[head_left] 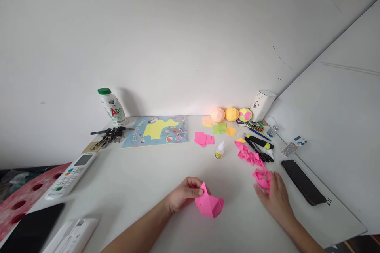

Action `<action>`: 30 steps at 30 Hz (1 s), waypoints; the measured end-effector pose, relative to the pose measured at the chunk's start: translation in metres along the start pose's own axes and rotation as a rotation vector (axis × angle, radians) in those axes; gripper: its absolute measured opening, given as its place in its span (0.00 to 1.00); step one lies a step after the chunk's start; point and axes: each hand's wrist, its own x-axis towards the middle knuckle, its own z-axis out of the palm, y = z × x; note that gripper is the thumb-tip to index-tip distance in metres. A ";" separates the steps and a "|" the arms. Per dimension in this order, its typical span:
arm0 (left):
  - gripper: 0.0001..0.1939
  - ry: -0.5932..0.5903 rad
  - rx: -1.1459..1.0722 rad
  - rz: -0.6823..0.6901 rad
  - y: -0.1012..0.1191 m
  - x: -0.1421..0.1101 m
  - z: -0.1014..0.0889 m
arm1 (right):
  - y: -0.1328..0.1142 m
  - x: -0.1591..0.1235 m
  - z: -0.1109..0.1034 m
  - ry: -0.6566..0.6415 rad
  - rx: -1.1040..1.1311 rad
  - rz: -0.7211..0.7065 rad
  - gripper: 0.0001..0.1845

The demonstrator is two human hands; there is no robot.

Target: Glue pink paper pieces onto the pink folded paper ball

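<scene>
My left hand [187, 193] pinches a pink folded-paper piece [210, 204] by its upper left corner, above the near middle of the table. The piece is a curved, faceted shell with a pointed tip. To the right, my right hand [276, 197] is over a small cluster of pink folded-paper units [261, 178], thumb and fingers apart. Its fingertips are beside or on the cluster; contact is hard to tell. Behind it lies a longer pile of similar pink units [249, 155]. A small glue bottle [220, 150] with a white nozzle stands between the hands, farther back.
Pink paper squares [203, 139], green slips [219, 128] and three paper balls [232, 114] are at the back. Pens [261, 142] and a black pouch [303, 182] lie right. Leftward are a blue booklet [157, 131], keys [111, 136], a bottle [114, 108] and a remote [71, 176].
</scene>
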 end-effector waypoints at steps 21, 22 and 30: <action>0.07 0.030 0.022 -0.008 0.001 -0.002 0.000 | -0.079 0.085 0.050 0.197 0.421 -0.273 0.09; 0.07 0.037 0.022 -0.006 0.002 -0.002 0.000 | -0.082 0.086 0.050 0.191 0.425 -0.302 0.09; 0.07 0.036 0.036 0.004 0.002 -0.002 0.000 | -0.093 0.086 0.051 0.146 0.425 -0.447 0.12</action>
